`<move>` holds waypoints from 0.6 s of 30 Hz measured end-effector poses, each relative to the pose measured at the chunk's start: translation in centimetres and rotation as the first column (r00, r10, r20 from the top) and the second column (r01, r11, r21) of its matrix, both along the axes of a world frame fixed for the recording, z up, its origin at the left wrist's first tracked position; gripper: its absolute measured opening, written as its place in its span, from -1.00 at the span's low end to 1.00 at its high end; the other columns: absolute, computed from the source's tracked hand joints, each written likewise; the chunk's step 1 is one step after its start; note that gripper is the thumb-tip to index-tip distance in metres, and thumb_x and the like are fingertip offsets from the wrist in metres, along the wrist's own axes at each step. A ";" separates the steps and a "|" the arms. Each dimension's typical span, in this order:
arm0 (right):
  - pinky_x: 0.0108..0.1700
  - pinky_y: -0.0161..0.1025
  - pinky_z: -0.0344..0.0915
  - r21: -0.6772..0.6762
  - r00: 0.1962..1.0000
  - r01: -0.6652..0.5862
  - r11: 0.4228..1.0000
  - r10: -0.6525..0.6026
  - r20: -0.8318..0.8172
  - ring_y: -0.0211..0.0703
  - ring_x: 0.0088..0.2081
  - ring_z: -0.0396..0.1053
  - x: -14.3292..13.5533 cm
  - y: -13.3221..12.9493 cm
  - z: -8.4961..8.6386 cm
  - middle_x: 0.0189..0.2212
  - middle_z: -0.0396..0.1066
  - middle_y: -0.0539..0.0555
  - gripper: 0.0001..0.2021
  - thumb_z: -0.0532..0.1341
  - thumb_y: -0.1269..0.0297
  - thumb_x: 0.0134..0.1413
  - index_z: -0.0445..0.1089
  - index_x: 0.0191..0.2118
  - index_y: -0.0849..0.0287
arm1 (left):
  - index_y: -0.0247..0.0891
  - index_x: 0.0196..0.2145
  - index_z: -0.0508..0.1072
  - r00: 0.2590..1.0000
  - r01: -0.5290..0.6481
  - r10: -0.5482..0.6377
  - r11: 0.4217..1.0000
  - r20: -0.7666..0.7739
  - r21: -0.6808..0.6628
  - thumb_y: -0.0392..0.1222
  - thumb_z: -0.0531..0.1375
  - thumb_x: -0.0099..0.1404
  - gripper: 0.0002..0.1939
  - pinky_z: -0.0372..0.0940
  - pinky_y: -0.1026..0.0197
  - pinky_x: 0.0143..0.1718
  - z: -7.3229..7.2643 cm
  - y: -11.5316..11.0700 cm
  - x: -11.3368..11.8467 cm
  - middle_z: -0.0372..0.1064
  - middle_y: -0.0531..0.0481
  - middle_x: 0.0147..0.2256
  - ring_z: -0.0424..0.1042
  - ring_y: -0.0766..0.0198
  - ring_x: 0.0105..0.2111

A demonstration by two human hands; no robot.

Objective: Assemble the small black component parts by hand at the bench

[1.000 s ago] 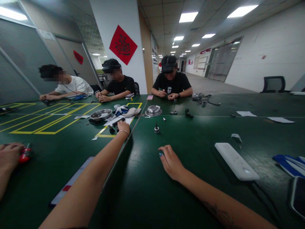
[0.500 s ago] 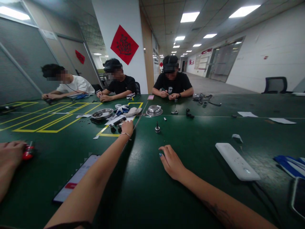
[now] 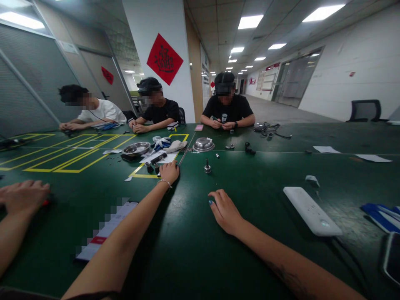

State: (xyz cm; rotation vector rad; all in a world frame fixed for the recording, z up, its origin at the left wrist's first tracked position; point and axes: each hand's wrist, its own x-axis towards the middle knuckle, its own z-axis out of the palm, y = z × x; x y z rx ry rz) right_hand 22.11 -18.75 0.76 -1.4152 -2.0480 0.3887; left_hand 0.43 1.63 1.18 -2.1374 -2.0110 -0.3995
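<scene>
- One right hand (image 3: pixel 225 212) rests on the tabletop (image 3: pixel 187 221), its fingers bent, loose and free.
- One left hand (image 3: pixel 169 171) is farther out; I can't tell if its fingers grip anything.
- Two short black pieces (image 3: pixel 149 168) are just beside the left hand.
- One metal piece (image 3: pixel 207 168) stands upright, near it.
- One long black piece (image 3: pixel 158 158) lies behind the short two.
- Two shiny bowls (image 3: pixel 203 143) are farther away.
- Three people (image 3: pixel 229 110) sit farthest.

The left hand (image 3: pixel 169 171) hides its own grip, its forearm (image 3: pixel 123 246) covers part of a phone (image 3: pixel 104 231), and a co-worker's hand (image 3: pixel 26 198) masks most of a red object (image 3: pixel 46 203), too little showing to identify.
</scene>
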 end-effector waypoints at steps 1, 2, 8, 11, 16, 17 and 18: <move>-0.10 -0.14 0.26 0.002 1.000 -0.002 1.000 0.002 0.007 -0.03 -0.12 0.25 0.0 0.0 -0.1 -0.13 0.18 0.19 -0.75 0.00 0.37 0.26 0.22 0.01 0.23 | -0.27 0.04 0.28 1.000 0.000 0.000 1.000 0.005 0.006 -0.18 -0.05 0.29 -0.61 0.05 -0.08 0.01 0.0 -0.2 0.0 0.36 -0.24 -0.05 0.25 -0.07 0.02; -0.09 -0.14 0.26 0.004 1.000 -0.002 1.000 0.002 0.013 -0.03 -0.12 0.25 0.0 0.1 -0.2 -0.13 0.18 0.19 -0.75 0.00 0.37 0.26 0.21 0.02 0.23 | -0.27 0.03 0.29 1.000 0.003 -0.003 1.000 0.011 0.010 -0.18 -0.04 0.28 -0.61 0.06 -0.06 0.00 0.0 -0.3 0.0 0.37 -0.24 -0.06 0.25 -0.06 0.01; -0.06 -0.15 0.25 -0.003 0.999 0.007 1.000 -0.007 0.052 -0.06 -0.11 0.24 -0.1 0.1 -0.2 -0.13 0.19 0.18 -0.75 0.00 0.36 0.26 0.22 0.02 0.24 | -0.25 0.06 0.26 0.998 0.030 -0.035 0.995 0.047 0.099 -0.24 -0.05 0.26 -0.59 -0.02 -0.02 0.09 0.1 -1.7 0.4 0.32 -0.17 0.01 0.18 0.04 0.07; -0.07 -0.15 0.25 -0.010 0.999 0.002 1.000 -0.001 0.052 -0.06 -0.12 0.24 -0.1 0.0 0.0 -0.14 0.19 0.18 -0.75 -0.01 0.36 0.26 0.22 0.02 0.23 | -0.25 -0.02 0.33 0.997 0.019 -0.027 0.992 0.068 0.125 -0.23 -0.04 0.26 -0.64 -0.13 -0.15 0.13 -0.3 -2.2 0.5 0.31 -0.16 0.02 0.10 -0.01 0.12; -0.09 -0.14 0.25 -0.023 0.999 -0.009 1.000 0.009 0.040 -0.05 -0.12 0.24 -0.1 0.0 -0.1 -0.13 0.18 0.19 -0.74 -0.03 0.34 0.27 0.22 0.02 0.25 | -0.24 -0.06 0.35 0.994 -0.011 -0.002 0.993 0.112 0.116 -0.20 -0.02 0.26 -0.68 -0.08 -0.33 0.05 -1.1 -2.6 0.1 0.20 -0.15 0.11 0.13 -0.11 0.07; -0.09 -0.13 0.25 -0.024 0.999 -0.009 1.000 0.010 0.035 -0.05 -0.12 0.24 0.0 0.0 -0.2 -0.13 0.18 0.18 -0.74 -0.03 0.34 0.27 0.22 0.02 0.25 | -0.25 -0.06 0.35 0.993 -0.008 -0.005 0.994 0.120 0.110 -0.20 -0.01 0.25 -0.68 -0.03 -0.33 0.03 -1.2 -2.5 0.0 0.19 -0.15 0.12 0.15 -0.12 0.06; -0.09 -0.13 0.25 -0.027 0.999 -0.012 1.000 0.013 0.030 -0.05 -0.12 0.24 0.0 0.0 -0.3 -0.13 0.18 0.18 -0.74 -0.04 0.33 0.28 0.22 0.02 0.24 | -0.26 -0.06 0.35 0.992 -0.002 -0.012 0.994 0.128 0.106 -0.20 0.00 0.25 -0.68 0.02 -0.29 0.02 -1.3 -2.4 -0.1 0.17 -0.16 0.13 0.16 -0.12 0.05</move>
